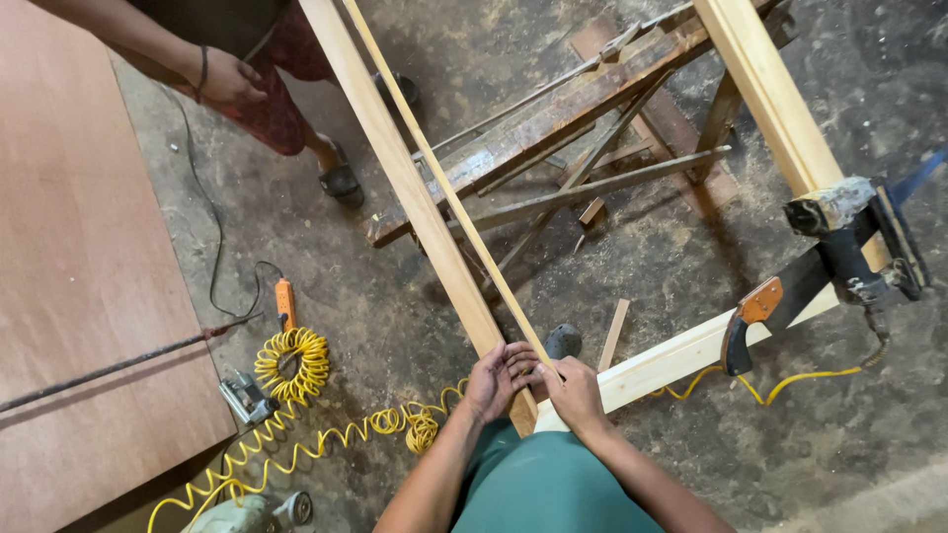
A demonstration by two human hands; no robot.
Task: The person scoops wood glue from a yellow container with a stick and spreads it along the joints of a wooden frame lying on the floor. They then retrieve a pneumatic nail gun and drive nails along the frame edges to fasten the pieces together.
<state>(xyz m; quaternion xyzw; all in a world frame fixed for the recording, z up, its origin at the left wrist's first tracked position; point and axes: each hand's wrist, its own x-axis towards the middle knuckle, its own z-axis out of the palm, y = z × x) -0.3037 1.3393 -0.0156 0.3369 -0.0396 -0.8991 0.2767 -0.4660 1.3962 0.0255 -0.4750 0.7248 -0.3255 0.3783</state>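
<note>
Fingers (521,363) of both my hands pinched on the near end of the thin wood strip (444,188), at the frame corner (523,410). Strip's long axis runs away up-left along the thick rail (395,168). Left hand (497,380) and right hand (576,393) equally close.

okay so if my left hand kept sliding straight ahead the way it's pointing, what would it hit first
Likely nothing soon: the left hand points up along the wooden frame rail it grips, beside the thin strip. The other person's sandalled foot stands left of that line; depth is unclear.
</note>
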